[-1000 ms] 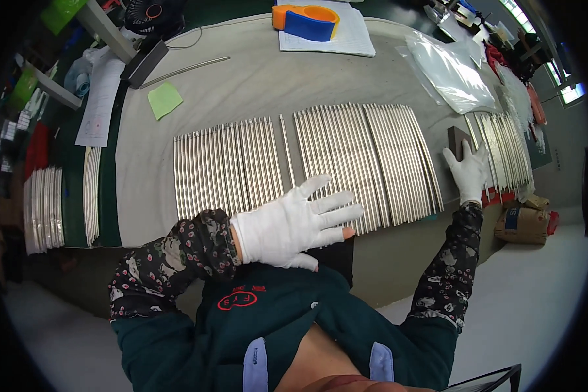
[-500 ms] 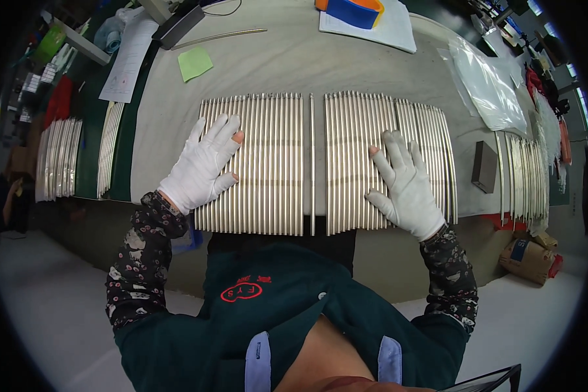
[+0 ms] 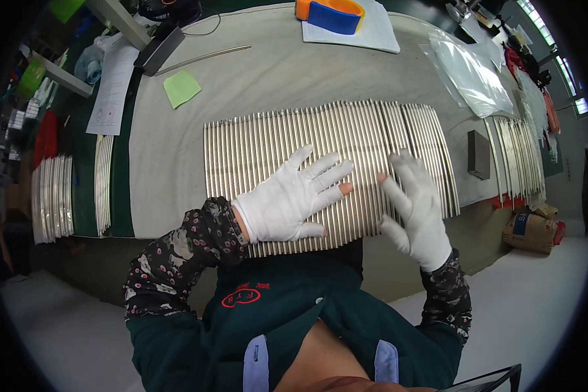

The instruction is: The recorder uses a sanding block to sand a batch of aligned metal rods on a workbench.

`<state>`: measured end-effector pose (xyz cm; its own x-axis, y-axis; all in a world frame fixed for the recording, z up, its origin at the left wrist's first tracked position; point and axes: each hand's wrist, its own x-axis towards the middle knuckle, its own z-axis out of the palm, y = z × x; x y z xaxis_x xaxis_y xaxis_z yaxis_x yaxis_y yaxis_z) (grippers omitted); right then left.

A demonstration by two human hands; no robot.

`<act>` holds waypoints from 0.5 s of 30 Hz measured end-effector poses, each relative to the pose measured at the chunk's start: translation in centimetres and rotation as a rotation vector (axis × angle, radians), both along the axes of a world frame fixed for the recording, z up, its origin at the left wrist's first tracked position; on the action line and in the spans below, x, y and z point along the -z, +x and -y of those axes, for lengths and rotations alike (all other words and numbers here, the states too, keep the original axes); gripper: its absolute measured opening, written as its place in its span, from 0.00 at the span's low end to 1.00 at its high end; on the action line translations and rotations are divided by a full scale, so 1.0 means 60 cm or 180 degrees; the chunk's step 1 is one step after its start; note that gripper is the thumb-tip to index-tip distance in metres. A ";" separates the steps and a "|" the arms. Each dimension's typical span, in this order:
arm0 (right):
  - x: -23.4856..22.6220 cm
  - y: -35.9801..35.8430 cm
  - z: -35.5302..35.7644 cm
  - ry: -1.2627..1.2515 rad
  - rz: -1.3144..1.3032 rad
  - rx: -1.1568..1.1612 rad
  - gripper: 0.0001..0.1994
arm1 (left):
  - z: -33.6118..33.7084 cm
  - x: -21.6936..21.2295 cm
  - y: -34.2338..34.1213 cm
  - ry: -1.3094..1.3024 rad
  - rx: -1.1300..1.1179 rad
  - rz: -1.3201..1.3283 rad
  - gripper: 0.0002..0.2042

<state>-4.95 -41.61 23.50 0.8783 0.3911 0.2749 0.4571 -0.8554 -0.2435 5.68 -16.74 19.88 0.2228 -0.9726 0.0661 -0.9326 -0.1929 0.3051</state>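
Note:
Many thin silvery metal rods (image 3: 242, 150) lie side by side in one wide row across the table in front of me, their near ends reaching the table's front edge. My left hand (image 3: 294, 196), in a white glove with some bare fingertips, rests flat over the middle of the row with its fingers spread. On the right part of the row lies my right hand (image 3: 417, 209), gloved the same way, its fingers stretched and apart. Neither hand grips a rod. The rods beneath both palms are hidden.
A single rod (image 3: 202, 60) and a green paper note (image 3: 181, 89) lie at the back left. An orange and blue ring-shaped object (image 3: 333, 16) sits on papers (image 3: 372, 38). To the right are a dark block (image 3: 478, 155), clear plastic bags (image 3: 473, 78) and more rods (image 3: 519, 160); wrapped rods (image 3: 53, 199) lie far left.
My left hand has moved right across the rods to the middle. The gaps around the lone middle rod have closed, making one row. My right hand has shifted slightly nearer.

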 end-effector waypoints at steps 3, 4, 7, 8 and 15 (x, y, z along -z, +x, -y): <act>0.012 0.030 0.107 -0.0227 0.0603 0.1893 0.28 | 0.018 0.010 0.005 -0.0118 0.0191 0.0069 0.38; 0.023 0.039 0.154 -0.0530 0.0542 0.2484 0.30 | 0.024 0.010 0.008 -0.0140 0.0235 0.0047 0.38; 0.056 0.052 0.233 -0.1317 -0.0032 0.3815 0.34 | 0.033 0.013 0.011 -0.0091 0.0275 0.0034 0.38; 0.051 0.060 0.226 -0.1584 -0.0298 0.4080 0.34 | 0.034 0.014 0.011 -0.0088 0.0262 0.0024 0.38; 0.094 0.043 0.307 -0.1280 -0.0244 0.3888 0.31 | 0.044 0.019 0.010 -0.0282 0.0270 -0.0034 0.37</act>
